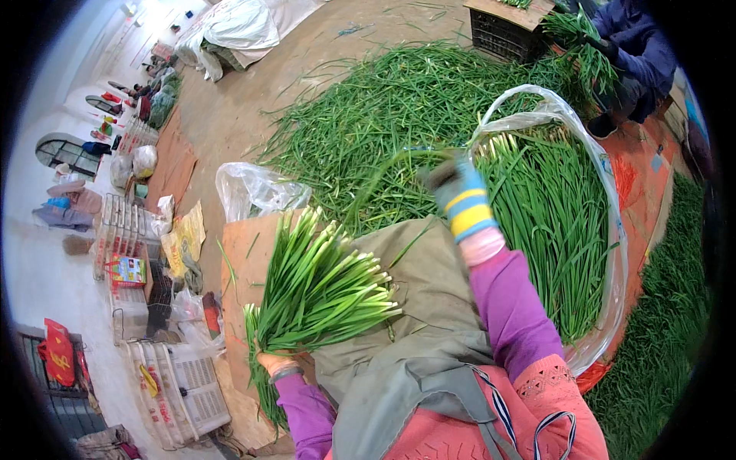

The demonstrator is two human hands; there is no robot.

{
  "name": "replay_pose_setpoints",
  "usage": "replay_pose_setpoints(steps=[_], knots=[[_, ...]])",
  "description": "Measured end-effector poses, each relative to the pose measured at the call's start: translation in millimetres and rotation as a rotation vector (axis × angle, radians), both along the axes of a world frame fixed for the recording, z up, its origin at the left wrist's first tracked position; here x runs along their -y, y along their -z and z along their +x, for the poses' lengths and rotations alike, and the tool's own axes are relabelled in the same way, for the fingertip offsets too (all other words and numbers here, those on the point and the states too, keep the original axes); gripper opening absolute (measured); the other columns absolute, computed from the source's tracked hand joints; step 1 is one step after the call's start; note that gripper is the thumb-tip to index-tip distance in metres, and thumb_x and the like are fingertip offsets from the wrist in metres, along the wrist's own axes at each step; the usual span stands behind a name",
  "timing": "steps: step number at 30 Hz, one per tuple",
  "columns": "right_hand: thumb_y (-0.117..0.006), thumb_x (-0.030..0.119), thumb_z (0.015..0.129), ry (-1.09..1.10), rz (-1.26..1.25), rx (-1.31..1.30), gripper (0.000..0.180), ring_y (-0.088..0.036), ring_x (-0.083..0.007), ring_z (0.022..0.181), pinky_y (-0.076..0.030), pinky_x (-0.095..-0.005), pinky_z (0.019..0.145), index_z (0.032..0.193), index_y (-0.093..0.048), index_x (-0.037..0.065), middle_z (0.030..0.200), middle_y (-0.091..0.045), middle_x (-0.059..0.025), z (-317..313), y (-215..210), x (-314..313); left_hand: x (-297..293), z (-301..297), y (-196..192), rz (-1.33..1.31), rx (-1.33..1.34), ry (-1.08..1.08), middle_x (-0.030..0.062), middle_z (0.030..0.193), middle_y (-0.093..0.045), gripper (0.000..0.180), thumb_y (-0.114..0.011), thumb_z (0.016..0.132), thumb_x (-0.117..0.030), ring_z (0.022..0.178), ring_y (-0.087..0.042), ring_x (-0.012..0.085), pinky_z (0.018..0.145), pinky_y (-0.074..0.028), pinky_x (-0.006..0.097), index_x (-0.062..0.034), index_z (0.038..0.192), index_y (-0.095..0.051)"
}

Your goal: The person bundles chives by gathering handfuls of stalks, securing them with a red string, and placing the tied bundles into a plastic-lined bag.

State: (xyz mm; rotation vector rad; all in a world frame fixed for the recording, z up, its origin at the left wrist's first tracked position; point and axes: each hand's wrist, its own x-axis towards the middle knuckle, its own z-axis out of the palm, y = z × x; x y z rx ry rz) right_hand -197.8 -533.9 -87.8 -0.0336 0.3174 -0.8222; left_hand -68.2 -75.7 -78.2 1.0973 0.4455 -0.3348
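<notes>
My left hand (277, 363), low at the left of my lap, is closed around a thick bunch of garlic chives (326, 287). The pale stem ends fan out to the upper right, and the leaves hang down past my wrist. My right hand (458, 198), in a grey, blue and yellow striped glove, is over the near edge of the loose chives. Motion smears its fingers. A blurred green streak trails left from it, and I cannot make out whether the hand grips it. Beside it, a clear plastic bag (617, 253) holds neatly laid chives (548, 222).
A broad heap of loose chives (368, 115) covers the floor ahead. A board (239, 264) lies by my left hand, a crumpled plastic bag (257, 188) beyond it. At the far right a co-worker (640, 54) holds chives near a black crate (502, 34). White crates (180, 383) stand left.
</notes>
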Motion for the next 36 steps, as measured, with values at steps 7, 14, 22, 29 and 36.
replay_pose_setpoints(steps=[7, 14, 22, 29, 36], knots=[[-0.069, 0.031, 0.073, -0.609, -1.299, -0.474, 0.054, -0.06, -0.0256, 0.09, -0.048, -0.0306, 0.08, 0.115, -0.054, 0.0, 0.103, -0.062, -0.0141, 4.1, -26.2, -66.1, 6.5, -4.2, -5.9, 0.02, -0.035, -0.054, 0.0115, 0.13, -0.045, 0.054, -0.033, 0.088, -0.045, 0.115, -0.043, 0.0323, 0.097, -0.031, 0.051, -0.0091, 0.126, -0.046], [-0.064, 0.017, 0.072, -0.853, -1.33, -0.573, 0.032, -0.062, -0.0199, 0.083, -0.048, -0.0299, 0.077, 0.101, -0.064, 0.002, 0.09, -0.066, -0.0126, 15.7, -58.0, -91.5, 7.4, -7.3, -12.0, 0.054, -0.043, -0.097, 0.0121, 0.128, -0.047, 0.054, -0.034, 0.087, -0.046, 0.112, -0.045, 0.0338, 0.094, -0.033, 0.053, -0.0093, 0.123, -0.049], [-0.064, 0.01, 0.072, -0.318, -0.905, -0.531, 0.025, -0.062, -0.0187, 0.081, -0.049, -0.0301, 0.078, 0.094, -0.064, 0.0, 0.086, -0.065, -0.0096, 17.6, -55.0, -38.2, 7.8, -15.2, -13.4, 0.064, -0.078, -0.144, 0.0113, 0.125, -0.05, 0.054, -0.033, 0.085, -0.047, 0.108, -0.047, 0.0344, 0.09, -0.036, 0.055, -0.0106, 0.12, -0.052], [-0.055, 0.021, 0.085, 0.173, -0.086, 0.216, 0.016, -0.059, -0.0266, 0.087, -0.046, -0.0491, 0.085, 0.087, -0.06, 0.005, 0.088, -0.063, -0.0119, -0.3, -4.8, 33.9, 7.5, -14.7, -10.0, 0.011, -0.084, -0.166, 0.0107, 0.124, -0.051, 0.055, -0.033, 0.085, -0.048, 0.108, -0.048, 0.034, 0.087, -0.037, 0.055, -0.0109, 0.12, -0.052], [-0.066, 0.032, 0.074, -0.646, -1.641, -0.657, 0.04, -0.062, -0.0262, 0.083, -0.049, -0.0325, 0.073, 0.104, -0.062, 0.005, 0.093, -0.064, -0.0139, 4.4, -64.1, -95.6, -5.7, -6.1, -0.6, -0.015, -0.072, -0.189, 0.0102, 0.123, -0.053, 0.055, -0.033, 0.084, -0.049, 0.107, -0.049, 0.0335, 0.085, -0.039, 0.056, -0.0113, 0.12, -0.053]])
